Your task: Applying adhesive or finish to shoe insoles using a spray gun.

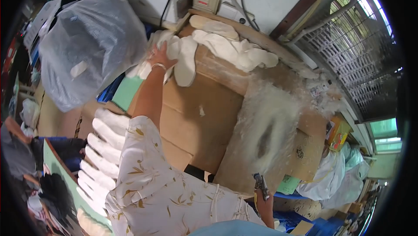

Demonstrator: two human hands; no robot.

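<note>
My left hand (pixel 160 56) reaches far out, its fingers spread over a pile of white shoe insoles at the back left of the cardboard-covered table. Just right of it lies a single insole (pixel 186 62), flat on the cardboard (pixel 204 114). Low at the right, my right hand (pixel 264 199) is closed round the handle of a metal spray gun (pixel 261 180). The gun's nozzle end points up toward a cardboard sheet coated with whitish residue (pixel 278 110). Whether my left fingers grip an insole cannot be made out.
More insoles (pixel 239 51) lie heaped along the back edge. A row of insoles (pixel 102 149) sits at my left. A large translucent plastic bag (pixel 93 49) stands at the back left. A grimy mesh-covered window (pixel 352 49) and white bags (pixel 335 179) are on the right. People work at far left.
</note>
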